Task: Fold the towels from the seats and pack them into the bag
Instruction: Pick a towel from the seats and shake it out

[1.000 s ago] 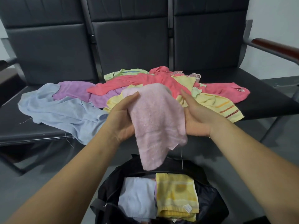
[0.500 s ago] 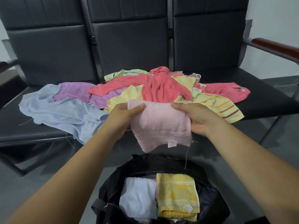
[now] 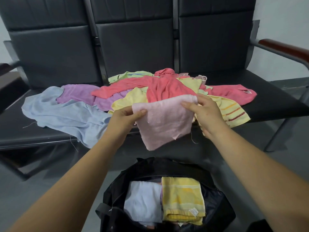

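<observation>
A pale pink towel (image 3: 164, 121) hangs doubled over in front of the seats, above the bag. My left hand (image 3: 124, 120) pinches its upper left corner and my right hand (image 3: 203, 113) pinches its upper right edge. Behind it a heap of loose towels lies on the black seats (image 3: 274, 101): light blue (image 3: 66, 114), purple (image 3: 78, 93), coral red (image 3: 160, 88), yellow with stripes (image 3: 232, 113) and a second coral one (image 3: 230, 92). The open black bag (image 3: 167, 166) stands on the floor below, holding a folded light blue towel (image 3: 143, 201) and a folded yellow towel (image 3: 183, 198).
The three black seats have tall backrests. A wooden armrest (image 3: 282, 48) on a metal frame juts out at the right. Grey floor (image 3: 25, 198) lies around the bag. A dark armrest end (image 3: 5, 67) shows at the far left.
The pink towel has gone from hanging long to folded in half, and both hands have lifted it higher, gripping its top edge farther apart.
</observation>
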